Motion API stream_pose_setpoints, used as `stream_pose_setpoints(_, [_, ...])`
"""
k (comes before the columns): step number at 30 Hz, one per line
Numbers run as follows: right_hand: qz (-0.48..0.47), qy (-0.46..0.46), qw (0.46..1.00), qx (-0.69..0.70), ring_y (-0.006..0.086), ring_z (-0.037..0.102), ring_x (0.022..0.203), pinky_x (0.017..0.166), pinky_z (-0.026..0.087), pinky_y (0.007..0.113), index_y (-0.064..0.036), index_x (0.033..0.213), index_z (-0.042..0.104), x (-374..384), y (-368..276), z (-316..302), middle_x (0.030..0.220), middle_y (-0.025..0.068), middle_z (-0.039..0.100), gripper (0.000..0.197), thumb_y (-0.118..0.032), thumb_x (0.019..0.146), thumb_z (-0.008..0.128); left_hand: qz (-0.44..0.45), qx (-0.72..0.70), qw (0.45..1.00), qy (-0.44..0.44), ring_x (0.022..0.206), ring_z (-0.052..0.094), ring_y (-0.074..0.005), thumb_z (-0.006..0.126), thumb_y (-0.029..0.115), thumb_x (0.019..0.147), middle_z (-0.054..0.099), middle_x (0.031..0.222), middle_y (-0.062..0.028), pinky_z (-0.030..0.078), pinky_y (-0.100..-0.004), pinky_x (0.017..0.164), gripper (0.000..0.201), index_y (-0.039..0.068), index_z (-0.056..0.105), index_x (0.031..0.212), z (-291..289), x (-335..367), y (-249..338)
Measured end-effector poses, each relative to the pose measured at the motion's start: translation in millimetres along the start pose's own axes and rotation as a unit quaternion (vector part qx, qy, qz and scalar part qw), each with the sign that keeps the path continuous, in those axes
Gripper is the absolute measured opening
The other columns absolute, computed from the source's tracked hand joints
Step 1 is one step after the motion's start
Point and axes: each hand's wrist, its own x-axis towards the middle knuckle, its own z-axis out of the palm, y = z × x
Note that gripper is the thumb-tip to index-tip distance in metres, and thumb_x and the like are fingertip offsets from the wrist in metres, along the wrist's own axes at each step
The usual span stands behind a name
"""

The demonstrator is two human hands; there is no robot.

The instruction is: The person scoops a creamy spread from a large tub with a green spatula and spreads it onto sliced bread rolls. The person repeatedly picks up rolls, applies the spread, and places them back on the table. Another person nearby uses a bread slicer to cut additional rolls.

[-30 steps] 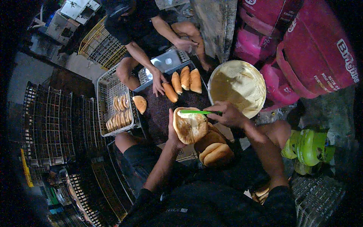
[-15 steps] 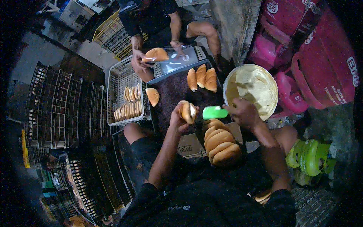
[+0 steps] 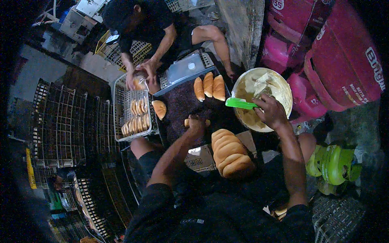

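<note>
Left hand (image 3: 196, 121) is now setting the filled bun (image 3: 197, 122) down on the dark mat (image 3: 182, 105), no longer holding it up. Right hand (image 3: 272, 111) is carrying the green spatula (image 3: 240, 103) over the cream bowl's (image 3: 283, 87) left rim.

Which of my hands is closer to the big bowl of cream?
Right. The right hand holds a green spatula over the bowl; the left hand holds a bun left of it.

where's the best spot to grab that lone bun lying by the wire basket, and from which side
Grip the lone bun across its rounded crust, probably from above and from its right side. It lies flat on the dark tray, with the wire basket close against its left, so fingers have little room there; the right side looks open.
</note>
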Motion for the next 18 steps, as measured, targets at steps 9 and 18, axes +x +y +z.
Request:
stream_pose_setpoints(9, [-0.010, 0.033, 0.999, 0.007, 0.0341, 0.063, 0.084, 0.076, 0.052, 0.043, -0.0062, 0.102, 0.067, 1, 21, 6, 0.091, 0.0149, 0.062, 0.025, -0.018, 0.079, 0.067, -0.147, -0.340, 0.927, 0.065, 0.110, 0.057, -0.0408, 0.058, 0.042, 0.088, 0.055, 0.124, -0.0262, 0.046, -0.0479, 0.089, 0.062, 0.002, 0.045, 0.133, -20, 79, -111])
stream_pose_setpoints(18, [0.143, -0.268, 0.946, -0.113, 0.0353, 0.067, 0.089, 0.077, 0.054, 0.045, -0.0038, 0.088, 0.068, -16, 50, 1, 0.093, 0.0204, 0.068, 0.017, -0.015, 0.079, 0.060, 0.168, -0.465, 0.813, 0.308, 0.082, 0.062, -0.0342, 0.062, 0.028, 0.091, 0.062, 0.086, -0.0199, 0.050, -0.0437, 0.072, 0.027, 0.001, 0.063, 0.096, -95, -133, 55])
